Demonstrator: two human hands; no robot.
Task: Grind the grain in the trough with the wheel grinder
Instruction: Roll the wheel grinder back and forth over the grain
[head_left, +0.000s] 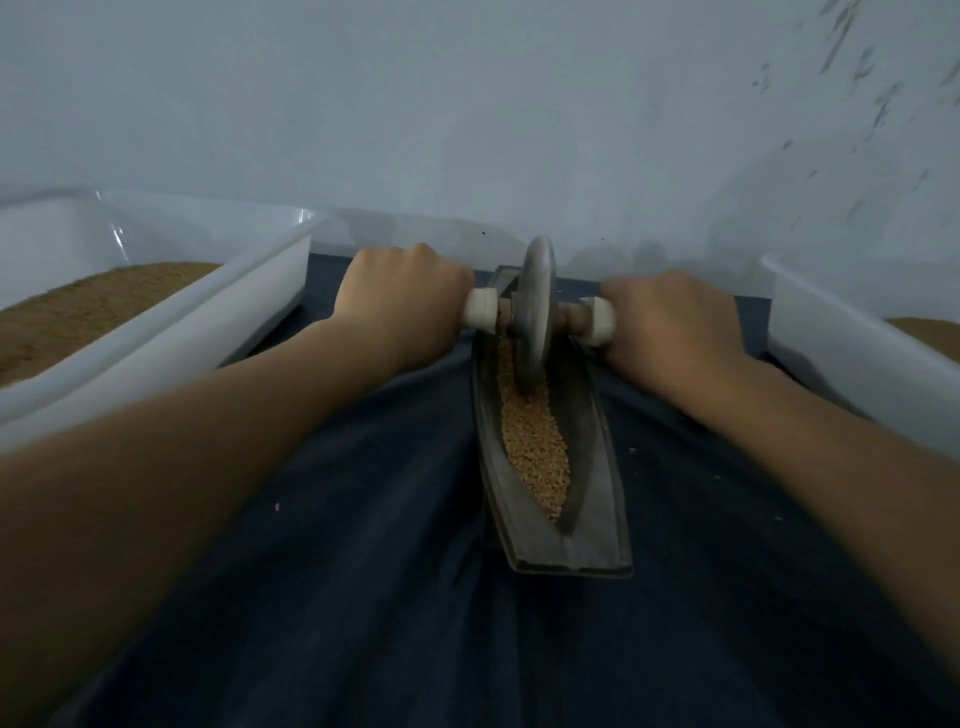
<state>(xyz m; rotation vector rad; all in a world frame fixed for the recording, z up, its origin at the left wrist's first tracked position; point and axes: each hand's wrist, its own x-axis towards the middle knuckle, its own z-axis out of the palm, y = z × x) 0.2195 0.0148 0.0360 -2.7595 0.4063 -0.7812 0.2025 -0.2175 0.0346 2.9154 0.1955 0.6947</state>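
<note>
Right, left hand (400, 296) and right hand (670, 322) each grip an axle handle, level either side of the wheel grinder (537, 312) at the far end of the trough (592, 499), so most grain (535, 447) lies body-side along its long axis.

One wide-angle view, worn on the head, looks forward and down along both forearms (208, 441), which enter from the lower corners. It sits close: the left hand (400, 296), the right hand (670, 322) and the wheel grinder (537, 317) land mid-frame, and a pale wall (467, 104) fills the upper half.
</note>
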